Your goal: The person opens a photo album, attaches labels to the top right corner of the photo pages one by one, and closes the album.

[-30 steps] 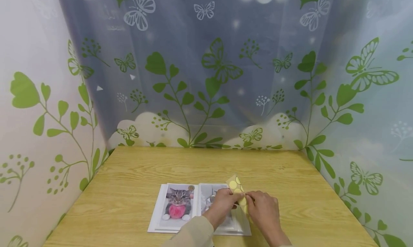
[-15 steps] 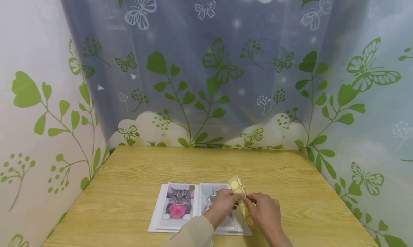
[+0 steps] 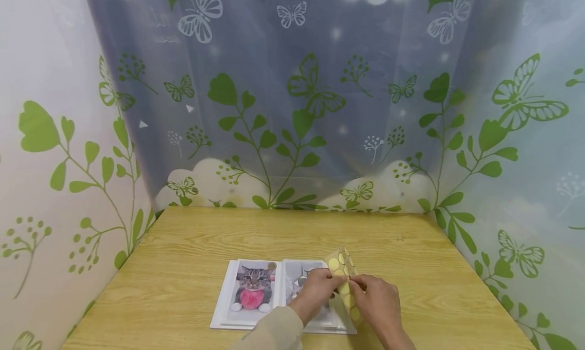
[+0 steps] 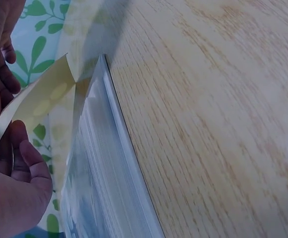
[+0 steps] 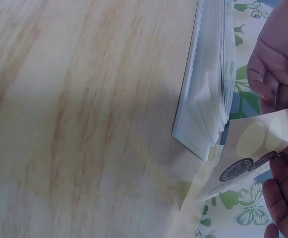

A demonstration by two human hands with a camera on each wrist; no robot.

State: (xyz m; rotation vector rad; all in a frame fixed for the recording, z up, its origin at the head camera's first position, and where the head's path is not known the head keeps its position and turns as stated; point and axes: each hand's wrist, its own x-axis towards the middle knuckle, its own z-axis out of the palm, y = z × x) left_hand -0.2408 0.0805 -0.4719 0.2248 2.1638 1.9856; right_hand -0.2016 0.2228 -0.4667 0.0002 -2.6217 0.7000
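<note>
Head view, lower centre: I have the sticker sheet tilted above the right edge of the open album, which lies on the table. Left hand: thumb and fingers pinch the sheet from its left side. Right hand: thumb and forefinger pinch the sheet's right edge, close to the left fingertips. Neither hand is free.

Right wrist view, lower right: the same sheet face carries dark printed seals beside pale circles. Whether those pale circles are vacated spots, I cannot tell.

Progress, by my reading: the cat picture on the left page has a small round mark in its upper right corner, much like the seals, so I log that page as finished. The right page shows no such mark where I can see it; left hand and sheet hide the rest. No loose sticker visible at the fingertips. Peeling one off and pressing it down appear to be outstanding.
</note>
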